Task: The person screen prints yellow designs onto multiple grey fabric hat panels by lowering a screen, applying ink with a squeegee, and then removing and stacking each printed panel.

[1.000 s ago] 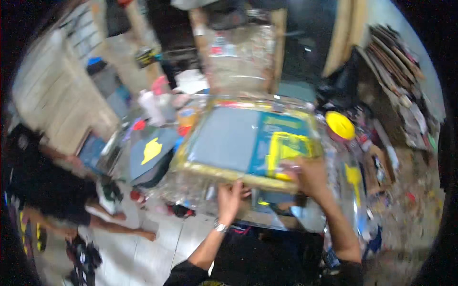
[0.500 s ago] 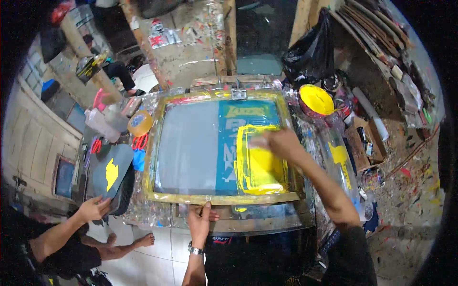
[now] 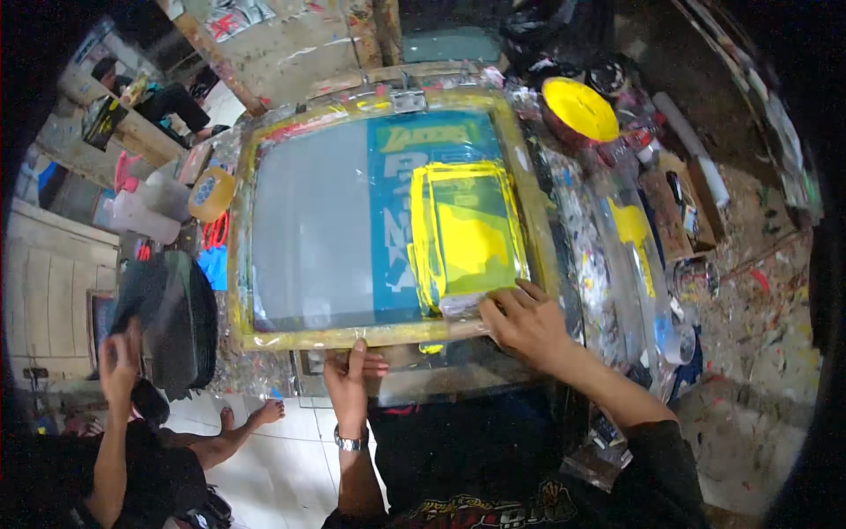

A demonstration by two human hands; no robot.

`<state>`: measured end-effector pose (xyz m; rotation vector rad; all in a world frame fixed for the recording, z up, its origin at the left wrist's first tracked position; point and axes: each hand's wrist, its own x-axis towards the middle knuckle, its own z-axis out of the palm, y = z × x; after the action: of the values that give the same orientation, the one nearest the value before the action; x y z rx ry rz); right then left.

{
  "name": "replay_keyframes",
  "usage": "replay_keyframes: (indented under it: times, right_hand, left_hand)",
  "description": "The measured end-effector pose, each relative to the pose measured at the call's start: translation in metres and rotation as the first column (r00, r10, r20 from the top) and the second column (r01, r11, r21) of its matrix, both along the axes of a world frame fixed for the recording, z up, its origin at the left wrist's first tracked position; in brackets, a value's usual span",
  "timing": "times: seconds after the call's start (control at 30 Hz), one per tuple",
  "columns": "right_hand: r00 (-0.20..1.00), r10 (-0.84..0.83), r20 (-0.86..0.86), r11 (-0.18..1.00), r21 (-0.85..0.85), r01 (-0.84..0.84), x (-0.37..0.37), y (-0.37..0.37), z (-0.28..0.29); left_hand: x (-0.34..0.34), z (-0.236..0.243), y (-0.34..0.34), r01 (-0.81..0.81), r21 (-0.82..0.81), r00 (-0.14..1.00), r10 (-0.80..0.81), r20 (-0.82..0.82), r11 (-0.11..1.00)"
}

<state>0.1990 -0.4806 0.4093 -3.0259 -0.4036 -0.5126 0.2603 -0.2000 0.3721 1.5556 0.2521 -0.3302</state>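
Observation:
A screen printing frame (image 3: 241, 264) with yellow-stained wooden edges lies before me, its mesh (image 3: 308, 229) grey on the left and teal with lettering on the right. My left hand (image 3: 346, 379), wearing a metal watch, grips the near edge, thumb on top and fingers partly hidden below. At the near end of a rectangle of yellow ink (image 3: 471, 238), my right hand (image 3: 526, 328) is closed round a small pale squeegee (image 3: 460, 305), mostly covered by the fingers. Wet yellow ridges border the rectangle. Its upper part shows green through a thin film.
A bowl of yellow ink (image 3: 580, 110) stands at the far right, near a cardboard box (image 3: 677, 207). Tape (image 3: 211, 194) and bottles (image 3: 145, 216) are at the left. A co-worker's hand (image 3: 119, 366) is beside a stack of dark pieces (image 3: 191, 322). A metal hinge clamp (image 3: 408, 101) holds the frame's far edge.
My right hand has drawn the squeegee toward me, down to the near end of the yellow rectangle. My left hand keeps its grip. The co-worker's hand has moved, and the yellow-printed piece no longer shows.

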Motion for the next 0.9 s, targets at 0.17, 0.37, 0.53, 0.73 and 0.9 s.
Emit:
replay_keyframes:
  times: [0.17, 0.37, 0.53, 0.73, 0.9]
  right_hand:
    - [0.978, -0.196, 0.07, 0.98, 0.025, 0.195, -0.002, 0.017, 0.044]
    - [0.805, -0.222, 0.55, 0.975, 0.115, 0.19, 0.035, 0.01, 0.107]
    - [0.799, -0.264, 0.54, 0.959, 0.059, 0.277, 0.11, -0.027, 0.226]
    - [0.959, -0.272, 0.075, 0.952, 0.163, 0.258, 0.143, -0.038, 0.314]
    - [0.863, -0.479, 0.162, 0.878, 0.122, 0.464, 0.17, -0.024, 0.321]
  left_hand:
    - [0.0, -0.008, 0.007, 0.009, -0.072, 0.993, -0.001, 0.117, 0.997]
    - [0.019, 0.093, 0.004, 0.098, -0.092, 0.912, -0.052, 0.408, 0.991]
    - [0.094, 0.108, -0.104, -0.118, -0.2, 0.558, 0.231, 0.797, 0.973]
    - [0.155, -0.039, -0.131, -0.393, 0.84, 0.581, -0.607, 0.543, 0.375]
    - [0.087, -0.024, -0.027, -0.157, 0.073, 0.887, 0.109, 0.448, 0.985]
